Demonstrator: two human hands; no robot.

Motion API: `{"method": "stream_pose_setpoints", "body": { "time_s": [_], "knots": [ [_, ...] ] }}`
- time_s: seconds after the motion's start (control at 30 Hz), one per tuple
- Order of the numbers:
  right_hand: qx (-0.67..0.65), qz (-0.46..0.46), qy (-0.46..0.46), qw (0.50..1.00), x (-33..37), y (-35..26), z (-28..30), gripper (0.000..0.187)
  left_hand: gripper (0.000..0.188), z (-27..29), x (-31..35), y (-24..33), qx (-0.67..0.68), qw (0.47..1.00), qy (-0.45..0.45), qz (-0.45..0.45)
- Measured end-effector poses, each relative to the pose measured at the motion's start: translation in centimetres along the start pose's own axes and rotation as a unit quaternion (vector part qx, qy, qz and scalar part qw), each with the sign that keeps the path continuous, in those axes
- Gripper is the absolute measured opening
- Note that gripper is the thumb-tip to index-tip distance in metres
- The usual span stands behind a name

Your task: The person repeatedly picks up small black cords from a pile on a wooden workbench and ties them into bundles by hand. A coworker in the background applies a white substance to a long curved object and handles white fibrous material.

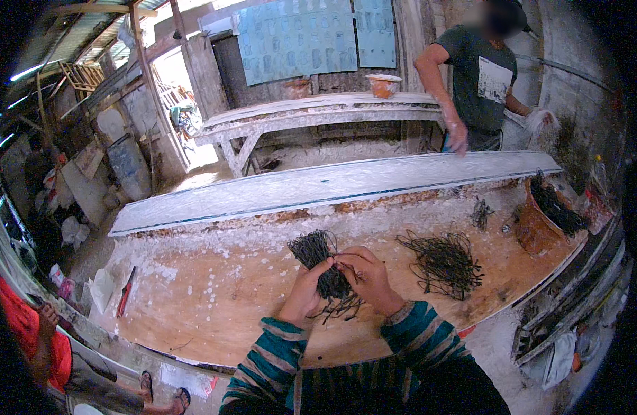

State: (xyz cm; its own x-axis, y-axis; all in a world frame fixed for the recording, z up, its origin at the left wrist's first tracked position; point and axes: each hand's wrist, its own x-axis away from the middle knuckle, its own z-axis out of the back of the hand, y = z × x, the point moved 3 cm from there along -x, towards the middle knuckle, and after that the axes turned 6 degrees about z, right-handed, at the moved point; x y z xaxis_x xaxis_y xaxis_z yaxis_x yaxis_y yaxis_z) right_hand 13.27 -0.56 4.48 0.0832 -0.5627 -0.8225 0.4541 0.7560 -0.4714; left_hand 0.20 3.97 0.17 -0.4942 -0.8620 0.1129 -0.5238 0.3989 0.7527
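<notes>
Over the middle of the wooden work table, a bundle of thin black looped cords is gripped in my left hand, its thumb pressed across the strands. My right hand is closed in a pinch at the bundle's right side. A strand seems to run between its fingertips, too small to make out fully. Loose cord ends hang below both hands toward the board. To the right of my right hand lies a tangled pile of the same black cords.
An orange-brown clay-coloured pot with black cords stands at right; a small cord cluster lies nearby. A red-handled tool rests at left. Beyond runs a long white-coated board, where another person stands. Someone in red sits at lower left.
</notes>
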Motion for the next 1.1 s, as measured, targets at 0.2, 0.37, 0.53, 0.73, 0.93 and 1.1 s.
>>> {"method": "stream_pose_setpoints", "body": {
  "time_s": [0.2, 0.37, 0.53, 0.73, 0.93, 1.1],
  "knots": [
    [0.062, 0.021, -0.061, 0.996, -0.2, -0.4, 0.1, 0.036, 0.024, -0.1, -0.1, 0.2, 0.008, 0.999, -0.018, -0.027],
    [0.088, 0.022, -0.115, 0.989, -0.5, -0.8, 0.1, 0.048, 0.025, -0.5, 0.2, 0.7, 0.026, 0.999, -0.020, -0.043],
    [0.051, 0.057, -0.123, 0.989, -0.7, 0.0, -0.2, 0.045, 0.024, 0.5, -0.3, 0.5, 0.026, 1.000, 0.001, -0.009],
    [-0.009, -0.048, -0.122, 0.991, -1.3, 1.4, 1.1, 0.023, 0.022, 3.0, -1.2, 2.9, 0.096, 0.990, 0.041, -0.099],
    [-0.069, -0.178, -0.251, 0.949, 0.6, 3.7, 1.0, 0.017, 0.039, 5.0, -0.4, 6.2, 0.196, 0.965, 0.046, -0.168],
    [0.028, -0.047, -0.336, 0.940, 1.3, 3.3, -0.7, 0.018, 0.038, 5.6, -0.5, 6.1, 0.182, 0.968, 0.045, -0.165]
  ]
}}
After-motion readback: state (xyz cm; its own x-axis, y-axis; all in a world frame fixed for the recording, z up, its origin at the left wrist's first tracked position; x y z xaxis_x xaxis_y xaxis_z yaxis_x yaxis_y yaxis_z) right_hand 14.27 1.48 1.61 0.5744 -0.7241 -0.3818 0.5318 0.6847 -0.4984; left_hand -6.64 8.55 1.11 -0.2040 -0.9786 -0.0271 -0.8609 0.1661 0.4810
